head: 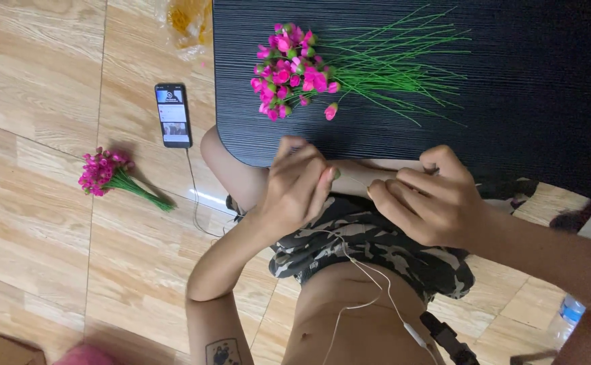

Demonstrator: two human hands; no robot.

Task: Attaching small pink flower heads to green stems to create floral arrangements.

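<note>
Pink bud pinched in left hand, right hand apparently pinching its thin green stem; keep both grips light, near the black surface edge.

The scene is evenly and fairly brightly lit, with soft light and no hard shadows. The black table keeps its fine grain without glare. Left of the table, a glossy floor tile shows 1 small white highlight, and the flower bundle there casts a faint shadow. Focus is sharp at the table; the frame corners look slightly soft
</note>
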